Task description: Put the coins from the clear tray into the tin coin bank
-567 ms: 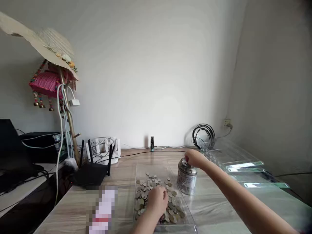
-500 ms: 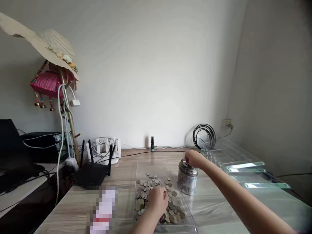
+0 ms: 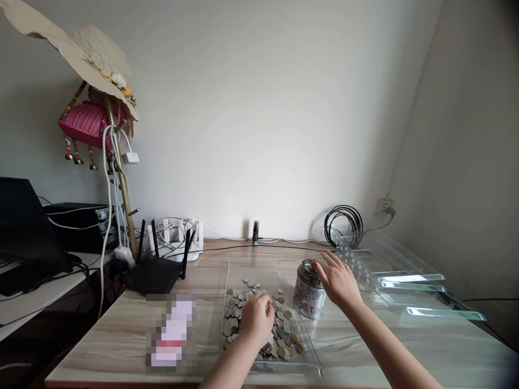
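Note:
My left hand (image 3: 258,319) is closed, its fingers curled over a pile of coins (image 3: 284,329) on a clear plastic tray (image 3: 259,273). What lies inside its fingers is hidden. The coins are silver and brass-coloured, loosely spread and partly covered by this hand. Right of the tray stands a round patterned tin (image 3: 309,297), upright, with a metal top. My right hand (image 3: 339,281) is open at the tin's right side, fingers spread, the thumb side close to its rim. I cannot tell whether it touches the tin.
A pixelated pink-white item (image 3: 174,329) lies left of the tray. Behind it are a black router (image 3: 154,275) and a white router (image 3: 178,243). Clear plastic panels (image 3: 409,281) lie at the right, near a black cable coil (image 3: 344,227). A small dark bottle (image 3: 255,233) stands by the wall.
My right hand has come off the tin's top, moved to its right side and spread its fingers. My left hand stays closed over the coins. The view has shifted slightly.

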`<move>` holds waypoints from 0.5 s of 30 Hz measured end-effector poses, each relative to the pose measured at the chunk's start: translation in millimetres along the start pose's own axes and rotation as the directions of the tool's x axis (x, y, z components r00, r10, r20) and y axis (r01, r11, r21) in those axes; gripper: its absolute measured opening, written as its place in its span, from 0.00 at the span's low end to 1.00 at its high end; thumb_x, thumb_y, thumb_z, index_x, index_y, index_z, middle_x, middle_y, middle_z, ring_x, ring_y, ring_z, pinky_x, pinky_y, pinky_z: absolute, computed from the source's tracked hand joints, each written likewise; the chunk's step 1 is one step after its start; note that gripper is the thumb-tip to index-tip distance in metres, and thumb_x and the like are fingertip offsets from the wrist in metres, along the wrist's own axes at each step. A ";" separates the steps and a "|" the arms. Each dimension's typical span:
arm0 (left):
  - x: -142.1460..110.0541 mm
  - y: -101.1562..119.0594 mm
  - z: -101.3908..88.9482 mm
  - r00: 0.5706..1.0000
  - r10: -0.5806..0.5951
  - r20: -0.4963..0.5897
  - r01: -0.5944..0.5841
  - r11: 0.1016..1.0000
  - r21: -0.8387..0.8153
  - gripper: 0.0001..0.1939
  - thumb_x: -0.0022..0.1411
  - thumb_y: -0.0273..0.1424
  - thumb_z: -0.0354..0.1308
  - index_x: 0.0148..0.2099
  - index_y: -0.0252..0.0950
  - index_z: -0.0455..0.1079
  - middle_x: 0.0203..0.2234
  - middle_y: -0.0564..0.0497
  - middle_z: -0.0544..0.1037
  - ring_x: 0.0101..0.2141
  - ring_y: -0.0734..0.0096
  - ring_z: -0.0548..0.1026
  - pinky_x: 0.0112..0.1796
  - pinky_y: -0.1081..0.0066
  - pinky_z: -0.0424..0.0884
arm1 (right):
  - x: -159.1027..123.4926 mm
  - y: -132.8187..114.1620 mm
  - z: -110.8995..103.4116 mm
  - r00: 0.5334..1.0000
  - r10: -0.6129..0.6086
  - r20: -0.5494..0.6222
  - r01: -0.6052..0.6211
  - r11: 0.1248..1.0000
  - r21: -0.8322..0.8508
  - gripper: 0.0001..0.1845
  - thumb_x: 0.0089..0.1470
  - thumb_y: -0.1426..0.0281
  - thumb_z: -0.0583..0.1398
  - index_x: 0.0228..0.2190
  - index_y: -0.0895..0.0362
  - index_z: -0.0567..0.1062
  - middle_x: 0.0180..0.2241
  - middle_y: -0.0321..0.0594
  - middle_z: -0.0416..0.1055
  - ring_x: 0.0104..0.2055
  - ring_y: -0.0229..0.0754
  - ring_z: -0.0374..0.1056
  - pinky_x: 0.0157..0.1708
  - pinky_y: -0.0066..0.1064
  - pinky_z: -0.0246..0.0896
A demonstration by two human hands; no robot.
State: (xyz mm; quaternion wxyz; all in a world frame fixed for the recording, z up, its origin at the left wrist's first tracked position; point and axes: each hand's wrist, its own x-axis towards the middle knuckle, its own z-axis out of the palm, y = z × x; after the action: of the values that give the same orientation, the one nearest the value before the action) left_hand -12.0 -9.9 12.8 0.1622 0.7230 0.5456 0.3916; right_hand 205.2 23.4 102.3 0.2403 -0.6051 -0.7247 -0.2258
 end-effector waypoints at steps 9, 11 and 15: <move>-27.0 -29.8 -15.1 0.988 -0.061 0.140 0.024 0.967 0.254 0.14 0.46 0.35 0.52 0.38 0.38 0.66 0.36 0.48 0.65 0.41 0.60 0.60 0.42 0.62 0.54 | -1.9 10.4 18.3 0.998 -0.004 0.068 0.004 1.000 -0.003 0.26 0.51 0.57 0.40 0.30 0.53 0.73 0.50 0.42 0.55 0.55 0.47 0.41 0.47 0.44 0.43; -29.3 -33.2 -13.4 0.985 -0.084 0.149 0.040 0.961 0.275 0.15 0.46 0.34 0.52 0.39 0.38 0.66 0.37 0.47 0.65 0.41 0.60 0.60 0.41 0.63 0.55 | -1.9 8.7 21.5 0.996 -0.027 0.081 0.025 1.000 0.015 0.25 0.52 0.58 0.40 0.30 0.53 0.73 0.49 0.41 0.57 0.55 0.47 0.42 0.47 0.44 0.43; -28.8 -33.3 -7.1 0.984 -0.125 0.125 0.074 0.933 0.351 0.12 0.49 0.28 0.50 0.37 0.36 0.67 0.38 0.47 0.65 0.41 0.63 0.60 0.40 0.66 0.55 | -7.7 -4.3 23.6 0.999 -0.039 -0.010 0.039 0.999 0.034 0.21 0.51 0.59 0.43 0.35 0.52 0.71 0.49 0.41 0.57 0.54 0.49 0.43 0.46 0.48 0.42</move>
State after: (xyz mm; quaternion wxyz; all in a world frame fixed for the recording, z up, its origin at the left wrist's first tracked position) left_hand -42.1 -25.9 -15.9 0.0919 0.7383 0.6283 0.2274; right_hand 200.4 31.3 78.8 0.2497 -0.5855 -0.7390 -0.2207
